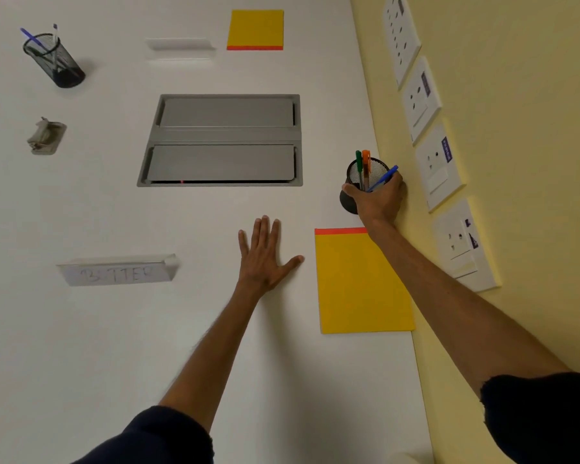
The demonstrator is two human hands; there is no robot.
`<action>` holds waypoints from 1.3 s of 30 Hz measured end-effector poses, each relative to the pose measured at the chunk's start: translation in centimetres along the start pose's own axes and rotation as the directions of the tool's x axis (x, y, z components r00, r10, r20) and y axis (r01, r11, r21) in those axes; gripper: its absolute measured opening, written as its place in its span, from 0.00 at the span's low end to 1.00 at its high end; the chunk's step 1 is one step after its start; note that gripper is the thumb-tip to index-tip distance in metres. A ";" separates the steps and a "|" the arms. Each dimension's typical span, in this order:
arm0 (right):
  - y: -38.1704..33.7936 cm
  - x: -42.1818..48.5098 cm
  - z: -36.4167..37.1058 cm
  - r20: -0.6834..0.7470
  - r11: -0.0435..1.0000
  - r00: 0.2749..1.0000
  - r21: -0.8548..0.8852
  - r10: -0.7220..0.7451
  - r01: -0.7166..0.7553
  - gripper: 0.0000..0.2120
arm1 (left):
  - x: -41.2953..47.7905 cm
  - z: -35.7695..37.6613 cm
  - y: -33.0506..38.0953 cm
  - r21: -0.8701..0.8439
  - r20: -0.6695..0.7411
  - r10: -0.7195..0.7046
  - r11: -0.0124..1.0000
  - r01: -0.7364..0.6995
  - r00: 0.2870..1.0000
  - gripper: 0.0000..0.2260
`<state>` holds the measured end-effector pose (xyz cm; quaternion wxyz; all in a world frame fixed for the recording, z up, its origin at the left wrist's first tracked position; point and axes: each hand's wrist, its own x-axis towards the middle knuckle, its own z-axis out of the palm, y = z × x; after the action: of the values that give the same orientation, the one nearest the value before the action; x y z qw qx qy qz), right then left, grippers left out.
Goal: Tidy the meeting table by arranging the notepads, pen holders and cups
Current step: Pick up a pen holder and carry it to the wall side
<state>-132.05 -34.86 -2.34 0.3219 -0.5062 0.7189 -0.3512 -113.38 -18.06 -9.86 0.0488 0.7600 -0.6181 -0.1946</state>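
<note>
Black mesh holder (355, 192) stands upright at the table's right edge, close to the yellow wall (516, 128). It carries a green pen (359, 162), an orange pen (366, 164) and a blue pen (384, 179) (blue one leaning toward the wall). Right hand (377, 200) is wrapped around the holder from the near side, thumb on the left of its rim, fingers closed round the wall side.

Just beside it, nearer the person, a yellow notepad (359, 283) lies flat with its red binding strip toward the holder; the right forearm crosses its upper right corner. Left hand (265, 252) rests palm down on the white table (98, 346) just left of this pad, fingers spread, gripping nothing.

Grey cable hatch (223, 140) sits in the table's middle, lids shut. Beyond it, a second yellow pad (256, 29), red strip toward the person. Far left: a second mesh holder (56, 61) with pens, and nearer than it a small grey object (cannot identify) (46, 136). Two clear name stands: near one (118, 271) with faint lettering, far one (181, 45). Row of white socket plates (439, 162) along the wall.
</note>
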 end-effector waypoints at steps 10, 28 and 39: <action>-0.1 -2.0 -0.2 -0.005 0.996 0.996 0.026 0.085 -0.084 0.53 | -2.0 -0.1 -0.3 -0.064 0.068 0.017 0.998 -0.013 0.998 0.48; -6.0 -18.2 -1.3 0.110 0.958 0.952 0.057 -0.287 0.282 0.34 | -13.1 -13.1 0.4 -0.307 -0.198 -0.061 0.952 -0.003 0.978 0.36; -14.8 -31.9 -6.4 0.274 0.848 0.804 0.116 -0.528 0.517 0.30 | -27.5 -23.8 -6.3 -0.217 -0.452 -0.107 0.976 0.007 0.885 0.33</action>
<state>-120.96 -6.85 16.84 0.3253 -0.7251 0.4891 -0.3594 -103.53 5.79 16.57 0.2680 0.7930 -0.5420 -0.0738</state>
